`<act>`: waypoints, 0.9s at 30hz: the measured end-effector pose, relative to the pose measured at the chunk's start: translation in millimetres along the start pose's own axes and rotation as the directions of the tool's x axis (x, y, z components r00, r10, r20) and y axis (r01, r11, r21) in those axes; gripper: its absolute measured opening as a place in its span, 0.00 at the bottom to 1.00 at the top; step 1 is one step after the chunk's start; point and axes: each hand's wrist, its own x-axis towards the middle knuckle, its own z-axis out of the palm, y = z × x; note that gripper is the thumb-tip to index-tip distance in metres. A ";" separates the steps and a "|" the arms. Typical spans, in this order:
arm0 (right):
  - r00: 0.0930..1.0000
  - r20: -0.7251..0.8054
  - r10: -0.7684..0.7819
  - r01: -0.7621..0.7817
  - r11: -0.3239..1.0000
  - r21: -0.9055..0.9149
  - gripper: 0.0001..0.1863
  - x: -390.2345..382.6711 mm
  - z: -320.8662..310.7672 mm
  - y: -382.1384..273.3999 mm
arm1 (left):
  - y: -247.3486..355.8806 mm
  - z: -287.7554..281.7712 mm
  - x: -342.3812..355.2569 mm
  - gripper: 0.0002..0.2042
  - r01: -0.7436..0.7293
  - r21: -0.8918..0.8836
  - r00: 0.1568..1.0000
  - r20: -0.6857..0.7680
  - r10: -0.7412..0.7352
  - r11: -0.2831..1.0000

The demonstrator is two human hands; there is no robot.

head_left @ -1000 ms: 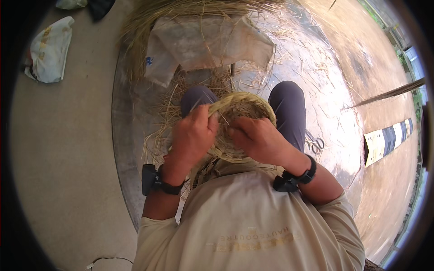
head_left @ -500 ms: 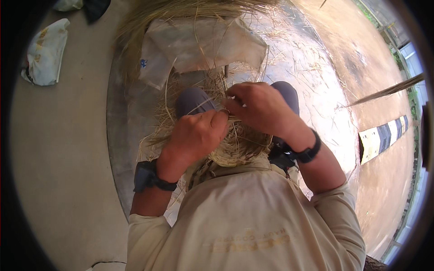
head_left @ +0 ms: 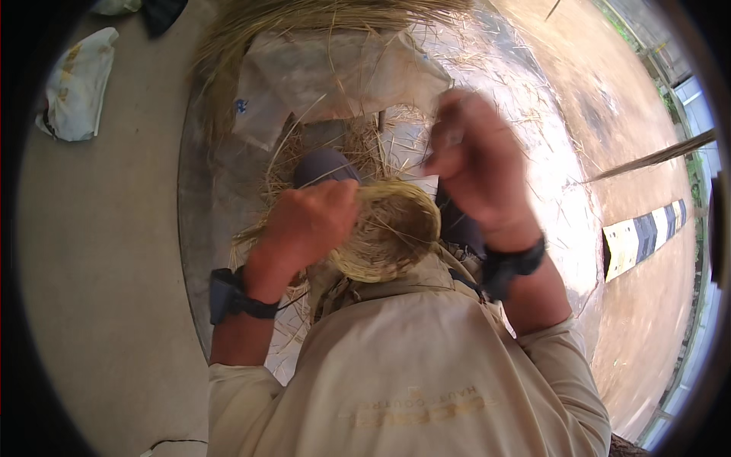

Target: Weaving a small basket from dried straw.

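A small round basket [head_left: 396, 221] of woven straw rests in my lap, its open top facing up and showing a coiled inside. My left hand [head_left: 316, 221] is closed at the basket's left rim, gripping it. A few thin straw strands stick out near that hand. My right hand [head_left: 483, 160] is raised beyond the basket's right side, apart from the rim. Its fingers look curled but are smeared by motion, so whether they hold a strand does not show.
A large bundle of straw [head_left: 320, 19] lies at the far side, with a pale cloth sheet [head_left: 350, 72] before it. Loose straw litters the floor. A white sack [head_left: 80, 87] lies far left. At right are a black-and-white striped strip [head_left: 647, 236] and a wooden pole [head_left: 651, 158].
My right hand has moved up and right, away from the basket's rim. My left hand has shifted slightly left. The basket's opening now shows, where both hands covered it before.
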 end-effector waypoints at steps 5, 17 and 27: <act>0.975 0.010 -0.223 0.223 0.975 0.005 0.18 -48.3 -97.9 -120.7 | -54.7 -36.7 -38.3 0.10 0.210 0.106 0.976 0.039 -0.215 0.972; 0.794 -0.108 -0.598 -0.142 -0.011 -0.990 0.20 -111.0 -192.1 -189.0 | -70.3 -70.5 -62.3 0.13 0.300 0.081 0.932 0.186 -0.310 0.950; 0.875 -0.020 0.484 -0.352 0.606 -0.713 0.26 -5.0 -49.2 35.4 | 7.2 -29.5 14.6 0.33 0.074 -0.257 0.991 0.130 -0.042 0.964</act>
